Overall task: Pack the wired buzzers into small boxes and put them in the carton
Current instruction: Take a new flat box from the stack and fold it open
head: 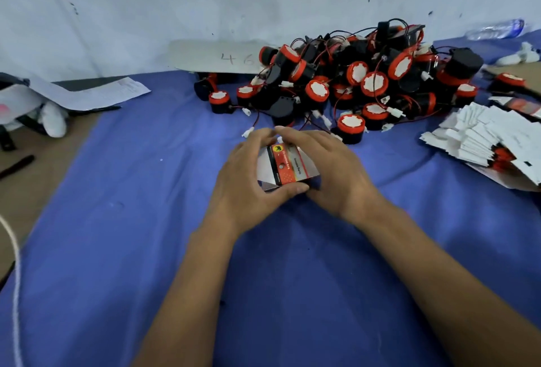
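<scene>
Two hands hold one small box [285,169]

Left hand [244,182] and right hand [336,172] fingers wrap it (buzzers [351,79] piled behind).

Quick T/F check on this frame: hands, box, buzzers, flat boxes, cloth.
1. Both hands hold the small box. True: left hand and right hand grip it from either side.
2. The buzzer pile lies beyond the box. True.
3. The flat boxes are stacked at the left. False: they lie at the right.
4. The cloth is red. False: it is blue.
5. The box rests alone on the cloth. False: it is in the hands.
</scene>
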The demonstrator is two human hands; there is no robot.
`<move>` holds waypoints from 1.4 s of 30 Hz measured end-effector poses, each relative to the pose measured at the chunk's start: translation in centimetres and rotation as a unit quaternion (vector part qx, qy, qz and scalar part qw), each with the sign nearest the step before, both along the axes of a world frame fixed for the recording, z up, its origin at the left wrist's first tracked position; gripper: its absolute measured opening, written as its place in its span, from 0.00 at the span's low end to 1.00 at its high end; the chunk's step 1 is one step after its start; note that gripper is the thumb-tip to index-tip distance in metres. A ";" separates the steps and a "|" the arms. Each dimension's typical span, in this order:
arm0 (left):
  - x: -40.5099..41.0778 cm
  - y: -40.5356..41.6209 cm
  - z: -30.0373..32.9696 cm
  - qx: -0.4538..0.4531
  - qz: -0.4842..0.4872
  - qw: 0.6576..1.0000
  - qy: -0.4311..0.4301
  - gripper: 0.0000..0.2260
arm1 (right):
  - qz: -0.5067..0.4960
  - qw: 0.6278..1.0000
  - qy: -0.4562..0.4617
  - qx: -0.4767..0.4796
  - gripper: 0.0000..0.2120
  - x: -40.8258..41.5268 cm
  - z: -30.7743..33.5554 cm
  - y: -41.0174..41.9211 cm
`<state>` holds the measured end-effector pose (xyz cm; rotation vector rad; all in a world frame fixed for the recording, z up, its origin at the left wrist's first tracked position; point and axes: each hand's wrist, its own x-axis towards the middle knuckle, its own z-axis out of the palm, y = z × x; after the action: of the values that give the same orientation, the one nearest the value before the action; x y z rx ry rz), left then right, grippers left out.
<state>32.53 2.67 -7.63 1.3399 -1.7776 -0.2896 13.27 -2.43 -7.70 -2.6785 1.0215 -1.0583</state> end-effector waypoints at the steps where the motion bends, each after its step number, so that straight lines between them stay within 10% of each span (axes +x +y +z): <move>1: -0.1 0.1 -0.1 0.014 -0.008 1.000 0.003 0.40 | 0.008 1.000 0.002 0.000 0.44 0.0 0.0 0.0; 7: -0.6 0.0 -0.3 0.022 0.087 0.989 0.116 0.35 | -0.047 0.989 -0.107 -0.088 0.46 -0.4 0.4 -0.1; 10: -0.9 -0.1 -0.5 0.007 0.130 0.967 0.218 0.38 | -0.047 0.976 -0.212 0.028 0.47 -0.2 0.4 0.5; 15: -1.3 -0.2 -0.6 -0.026 0.164 0.977 0.131 0.47 | 0.036 0.882 -0.334 0.329 0.47 1.1 0.1 1.4; 20: -2.4 0.2 -0.6 -0.039 0.082 0.996 0.000 0.46 | 0.015 0.836 -0.395 0.382 0.60 1.0 -0.3 0.8; 26: -2.4 0.5 -0.1 -0.020 -0.021 0.998 0.064 0.48 | 0.032 0.750 -0.503 0.429 0.41 -0.2 0.3 0.1; 36: 0.8 0.2 0.3 0.175 -0.144 0.946 0.230 0.48 | 0.112 0.724 -0.391 0.557 0.38 -0.8 0.0 0.2; 42: 1.0 0.2 -0.4 0.209 -0.196 0.938 0.195 0.58 | 0.114 0.701 -0.392 0.585 0.17 -0.1 0.4 0.5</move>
<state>33.51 2.90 -8.03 1.0897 -1.6770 -1.1272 13.16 -1.97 -7.25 -1.0880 0.7089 -0.8548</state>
